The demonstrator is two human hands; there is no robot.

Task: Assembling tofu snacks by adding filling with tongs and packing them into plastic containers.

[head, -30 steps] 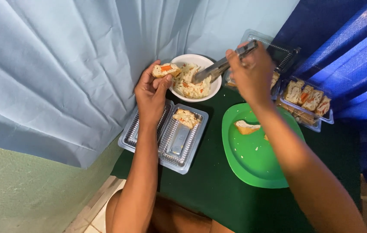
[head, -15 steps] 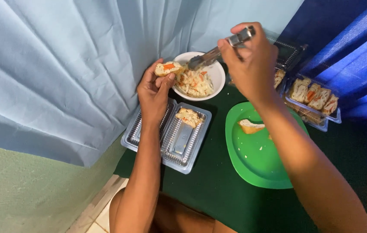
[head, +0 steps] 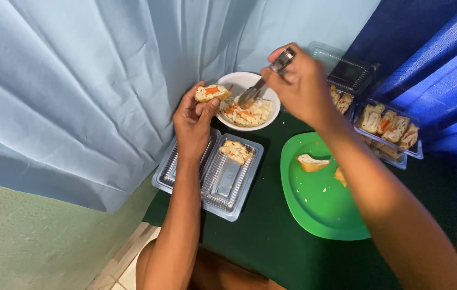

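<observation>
Bread piece: small filled piece (head: 212,92), pale crumb with orange and white filling on top, held up beside the near-left rim of the white bowl (head: 269,89).
Left hand: left hand (head: 193,121) raised above the clear tray, grip closed narrow on the bread piece, thumb and fingertips pinching it from below and the side.
Right hand: right hand (head: 301,88) above the bowl, grip wrapped tight round the handle of a metal utensil (head: 265,80); whether spoon or tongs I cannot tell.
Utensil tip: down in the bowl, touching the salad filling (head: 247,114), just beside the bread piece.
Step in hand, as judged: loading filling onto the bread.
Doing it well: keep the bread level and close over the bowl so drips fall back in; take a small load; press lightly so the pinch does not crush the crumb.
Clear tray: hinged ribbed plastic tray (head: 207,172) open on the bench below the left wrist; one filled piece (head: 235,151) lies in its right half, the left half shows nothing in it.
Green plate: green plate (head: 314,204) to the right of the tray, carrying a plain bread piece (head: 310,162) and a smaller bit partly hidden by the right forearm.
Far trays: clear trays with filled pieces (head: 389,124) at the right, beyond the plate.
Bench: bench (head: 260,241) covered in dark green cloth.
Backdrop: pale blue curtain (head: 78,80) hanging at the left, touching the bench edge.
</observation>
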